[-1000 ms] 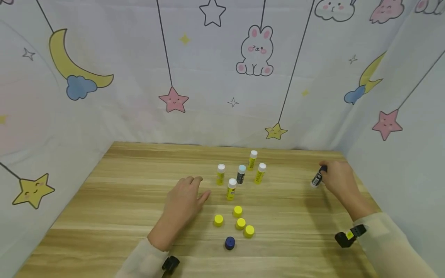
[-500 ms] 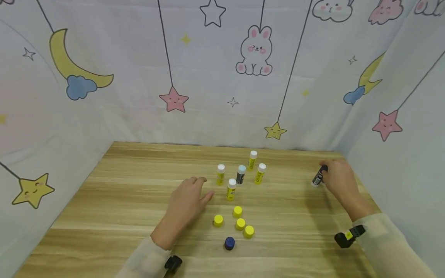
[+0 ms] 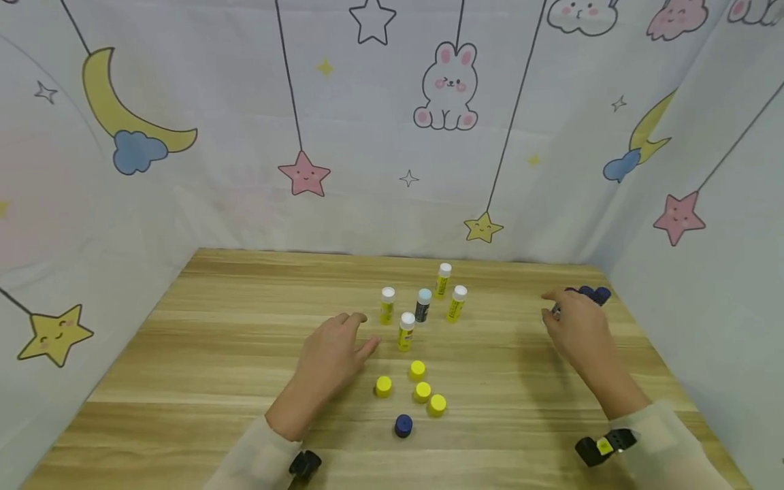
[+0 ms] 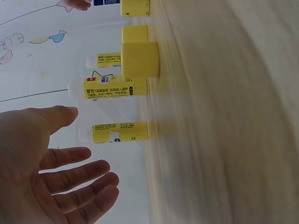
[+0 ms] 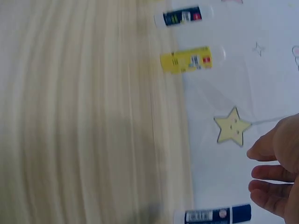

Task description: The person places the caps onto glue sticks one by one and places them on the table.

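My left hand [image 3: 331,354] hovers over the wooden table with fingers spread, holding nothing. Just right of it stands a yellow glue stick [image 3: 405,333] with a white top. Two more yellow ones and a dark-labelled glue stick [image 3: 422,306] stand close behind. At the far right my right hand [image 3: 582,327] has its thumb and fingers parted. Beyond it show the dark blue capped tops of glue sticks [image 3: 603,295], their lower parts mostly hidden by the hand. In the right wrist view, a dark blue capped glue stick [image 5: 215,215] stands just off the fingertips.
Several loose yellow caps [image 3: 422,392] lie in the middle front of the table [image 3: 233,299], with one dark blue cap [image 3: 403,426] nearer the front. A white patterned curtain [image 3: 367,224] encloses the back and sides.
My right hand has let go of the dark blue capped glue stick and drawn slightly left, its fingers parting. My left hand has shifted a little to the right.
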Motion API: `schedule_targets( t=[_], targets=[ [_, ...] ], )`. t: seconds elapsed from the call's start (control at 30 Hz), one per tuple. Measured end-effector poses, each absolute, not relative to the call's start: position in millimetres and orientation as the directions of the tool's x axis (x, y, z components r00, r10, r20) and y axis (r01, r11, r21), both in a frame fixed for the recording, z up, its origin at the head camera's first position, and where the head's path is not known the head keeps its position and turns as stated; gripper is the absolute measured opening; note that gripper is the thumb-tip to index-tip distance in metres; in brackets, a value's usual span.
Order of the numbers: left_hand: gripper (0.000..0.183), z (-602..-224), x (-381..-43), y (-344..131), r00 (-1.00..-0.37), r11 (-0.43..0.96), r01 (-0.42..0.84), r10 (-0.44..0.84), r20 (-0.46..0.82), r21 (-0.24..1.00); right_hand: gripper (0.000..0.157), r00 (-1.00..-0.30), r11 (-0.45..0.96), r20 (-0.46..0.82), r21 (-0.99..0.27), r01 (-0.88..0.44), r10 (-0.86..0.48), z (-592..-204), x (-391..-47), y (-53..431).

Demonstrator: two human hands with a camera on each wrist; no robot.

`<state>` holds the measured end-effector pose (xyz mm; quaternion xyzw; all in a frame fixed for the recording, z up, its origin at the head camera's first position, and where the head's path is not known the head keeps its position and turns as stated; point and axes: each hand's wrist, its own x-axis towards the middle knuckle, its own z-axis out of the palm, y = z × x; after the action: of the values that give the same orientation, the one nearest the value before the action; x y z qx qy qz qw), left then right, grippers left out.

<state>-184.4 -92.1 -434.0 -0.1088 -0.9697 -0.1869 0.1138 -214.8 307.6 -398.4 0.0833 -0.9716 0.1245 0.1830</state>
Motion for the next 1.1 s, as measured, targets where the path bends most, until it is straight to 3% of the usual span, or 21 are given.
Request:
schedule_targets(
  t=[0.67,0.97,1.1],
  targets=[
    [0.045,-429,-162,-87,-0.941,0.871,0.327,0.267,0.208,0.365,0.039,-0.955,0.824,0.269,-0.509,-0.249,-0.122,-423,-197,193],
    [0.039,-426,-149,-79,-0.853,0.811,0.516,0.457,0.253,0.275,0.04,-0.97,0.747,0.206,-0.624,-0.23,-0.127,-437,-199,162],
    [0.038,-424,-145,-75,-0.835,0.784,0.55,0.507,0.215,0.287,0.045,-0.974,0.705,0.191,-0.674,-0.22,-0.122,-442,-202,154]
  ],
)
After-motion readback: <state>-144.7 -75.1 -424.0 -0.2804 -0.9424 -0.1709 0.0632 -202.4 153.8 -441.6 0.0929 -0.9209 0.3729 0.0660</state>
